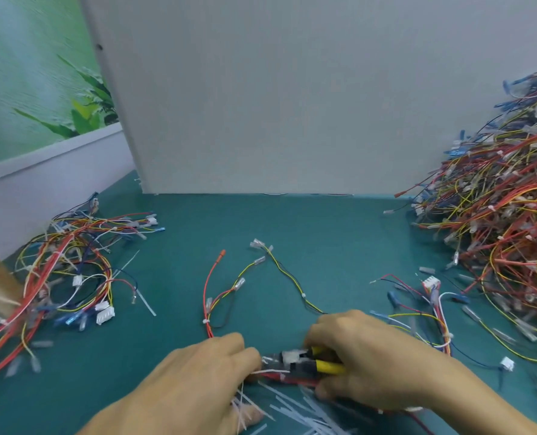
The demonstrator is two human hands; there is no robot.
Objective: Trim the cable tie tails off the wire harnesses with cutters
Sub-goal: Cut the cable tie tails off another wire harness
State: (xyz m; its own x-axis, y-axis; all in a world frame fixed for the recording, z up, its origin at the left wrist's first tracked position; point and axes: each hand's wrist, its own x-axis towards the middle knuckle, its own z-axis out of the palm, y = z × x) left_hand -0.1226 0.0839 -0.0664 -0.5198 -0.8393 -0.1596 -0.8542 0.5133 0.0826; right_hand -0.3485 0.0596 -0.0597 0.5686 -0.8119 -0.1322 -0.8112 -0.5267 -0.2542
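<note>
two harness piles, judged sorted apart: right pile large, left pile small. one harness at centre, near end gripped steady by left hand. right hand wraps one cutters; blade gap unclear. tails beneath, uncountable.

Yellow-handled cutters sit low, nose pointing left at the red-and-yellow harness. Loads of clipped white tie tails are scattered on the counter right below.

grey panel, teal tabletop, perhaps wallpaper
</note>
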